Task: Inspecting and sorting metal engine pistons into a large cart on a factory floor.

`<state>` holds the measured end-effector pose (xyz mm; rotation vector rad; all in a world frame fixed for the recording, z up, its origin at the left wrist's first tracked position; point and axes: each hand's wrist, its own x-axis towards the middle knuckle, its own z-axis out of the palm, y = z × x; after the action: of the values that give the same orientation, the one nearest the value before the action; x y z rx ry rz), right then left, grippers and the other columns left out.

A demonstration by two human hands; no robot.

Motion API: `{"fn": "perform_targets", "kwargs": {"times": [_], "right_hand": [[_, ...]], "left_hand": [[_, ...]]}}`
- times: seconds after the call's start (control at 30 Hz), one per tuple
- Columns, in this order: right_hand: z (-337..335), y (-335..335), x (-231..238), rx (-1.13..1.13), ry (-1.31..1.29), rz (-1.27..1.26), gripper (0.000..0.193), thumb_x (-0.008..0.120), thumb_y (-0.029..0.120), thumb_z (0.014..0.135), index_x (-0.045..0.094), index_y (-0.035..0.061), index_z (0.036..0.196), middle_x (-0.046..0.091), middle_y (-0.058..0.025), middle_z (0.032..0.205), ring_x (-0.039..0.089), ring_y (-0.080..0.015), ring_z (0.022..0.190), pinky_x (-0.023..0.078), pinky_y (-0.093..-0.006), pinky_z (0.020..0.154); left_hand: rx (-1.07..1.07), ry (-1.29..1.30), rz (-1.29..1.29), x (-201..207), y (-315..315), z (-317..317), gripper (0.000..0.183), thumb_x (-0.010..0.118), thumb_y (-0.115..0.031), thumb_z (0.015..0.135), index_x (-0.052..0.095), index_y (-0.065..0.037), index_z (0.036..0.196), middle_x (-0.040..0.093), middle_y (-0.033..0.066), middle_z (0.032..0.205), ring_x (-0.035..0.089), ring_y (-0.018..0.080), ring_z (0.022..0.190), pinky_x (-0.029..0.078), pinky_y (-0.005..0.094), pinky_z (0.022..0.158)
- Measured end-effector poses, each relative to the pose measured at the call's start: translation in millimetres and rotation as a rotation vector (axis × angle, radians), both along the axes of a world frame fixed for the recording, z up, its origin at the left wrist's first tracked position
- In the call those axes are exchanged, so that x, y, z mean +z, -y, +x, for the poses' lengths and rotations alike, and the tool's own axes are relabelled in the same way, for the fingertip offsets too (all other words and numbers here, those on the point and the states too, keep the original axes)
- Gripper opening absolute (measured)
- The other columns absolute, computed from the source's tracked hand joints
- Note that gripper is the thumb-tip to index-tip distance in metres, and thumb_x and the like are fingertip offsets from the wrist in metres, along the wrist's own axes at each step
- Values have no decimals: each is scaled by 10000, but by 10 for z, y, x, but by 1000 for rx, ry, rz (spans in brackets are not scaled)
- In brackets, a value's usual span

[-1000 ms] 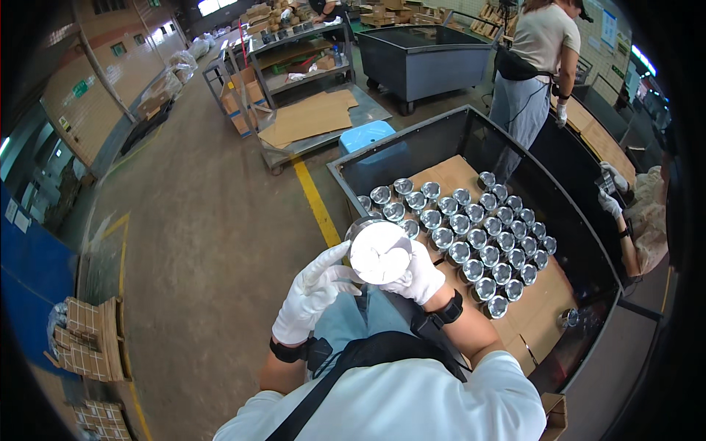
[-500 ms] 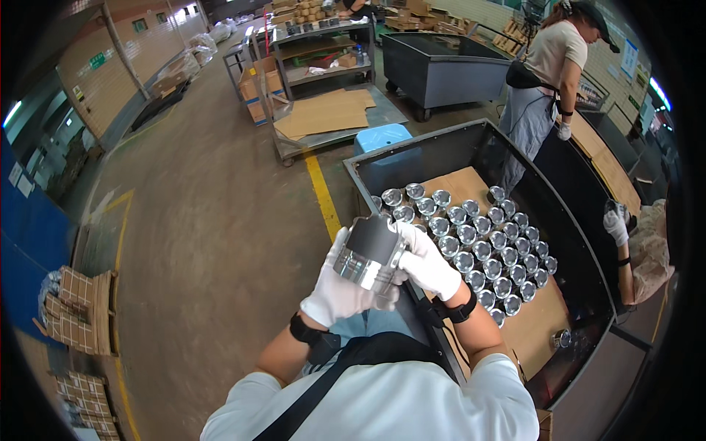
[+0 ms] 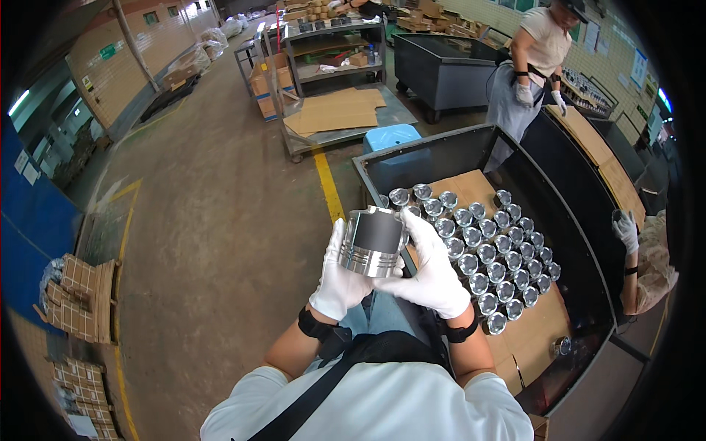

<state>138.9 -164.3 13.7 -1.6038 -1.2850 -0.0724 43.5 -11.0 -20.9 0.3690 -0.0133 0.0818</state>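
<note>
Between my two white-gloved hands is an engine piston [image 3: 373, 239], with a dark grey coated skirt and shiny ring grooves at its lower end. My left hand [image 3: 338, 283] is wrapped round its left side and underneath. On the right side, my right hand [image 3: 430, 272] grips it with the fingers at the upper edge and the thumb low near the grooves. To the right, several rows of shiny pistons [image 3: 487, 253] stand on a cardboard sheet [image 3: 544, 317] inside a black metal bin [image 3: 441, 157]. One lone piston [image 3: 562, 345] sits near the bin's right wall.
A co-worker [image 3: 540, 40] stands beyond the bin; another person's gloved hand [image 3: 626, 231] shows at the right. Past the bin's far left corner are a blue stool [image 3: 392, 135] and a cart with flat cardboard [image 3: 338, 110]. A wheeled grey bin [image 3: 445, 81] stands behind. Strapped cartons [image 3: 77, 287] are stacked left.
The piston has turned from a tilt to nearly upright, its grooves now facing me. My right hand has shifted its hold to the right side. The co-worker beyond the bin has turned round.
</note>
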Motion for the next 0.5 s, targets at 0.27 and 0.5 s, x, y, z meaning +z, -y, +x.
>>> {"fn": "perform_targets", "kwargs": {"times": [0.27,0.5], "right_hand": [[1,8,-39,77,-239,53,907,936,197,613,505,10,1389,598,-145,1301,615,-245,1165,480,-384,1026],[74,87,-225,193,-405,120,1046,975,194,569,443,16,1452,582,-123,1351,578,-226,1220,432,-401,1083]], "left_hand": [[-44,192,168,-29,-41,-145,1081,631,-762,795,299,-58,1546,512,294,1386,585,422,1214,488,538,1036],[-9,147,322,106,-16,-304,1051,850,-297,764,224,-119,1589,406,106,1538,438,272,1403,363,441,1164]]}}
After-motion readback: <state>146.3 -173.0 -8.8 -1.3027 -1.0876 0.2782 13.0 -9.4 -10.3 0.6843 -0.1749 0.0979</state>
